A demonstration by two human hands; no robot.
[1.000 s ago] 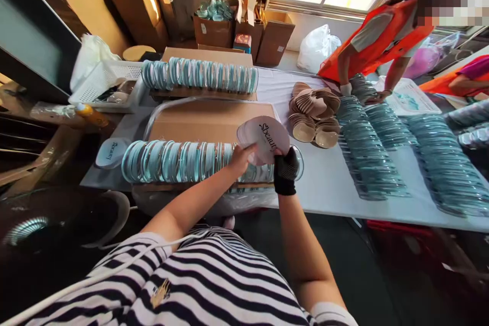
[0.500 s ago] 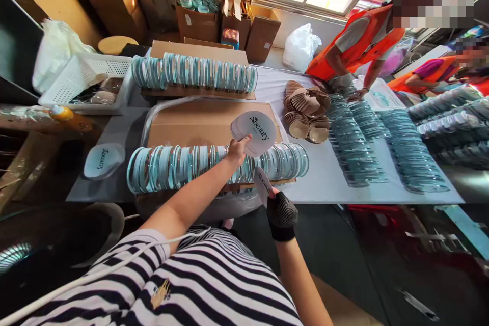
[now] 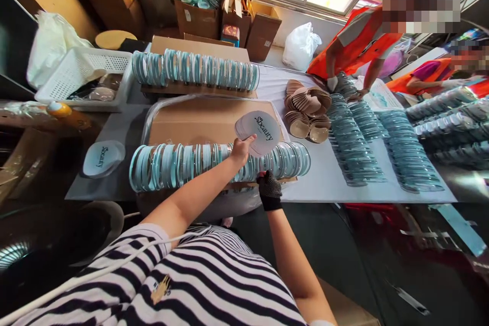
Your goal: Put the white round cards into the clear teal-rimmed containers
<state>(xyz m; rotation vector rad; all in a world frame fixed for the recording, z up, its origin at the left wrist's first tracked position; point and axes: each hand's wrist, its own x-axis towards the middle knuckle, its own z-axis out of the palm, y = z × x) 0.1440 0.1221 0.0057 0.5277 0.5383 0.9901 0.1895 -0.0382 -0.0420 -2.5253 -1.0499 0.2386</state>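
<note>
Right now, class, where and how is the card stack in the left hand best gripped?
Probably pinch the card stack by its right edge, coming from the right: that rounded rim is free, while the left hand grips the lower-left side, thumb on top.

Two rows of round pieces lie on cardboard (image 3: 191, 119), a near row (image 3: 164, 165) and a far row (image 3: 194, 69). Two piles of printed cards show, a held pile (image 3: 263, 130) and a side pile (image 3: 101, 158). Two white bags appear, a left bag (image 3: 57, 43) and a window bag (image 3: 301, 47).

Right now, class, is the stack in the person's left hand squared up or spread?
Slightly spread: several offset edges show along the picture-left side of the printed cards in the left hand.
</note>
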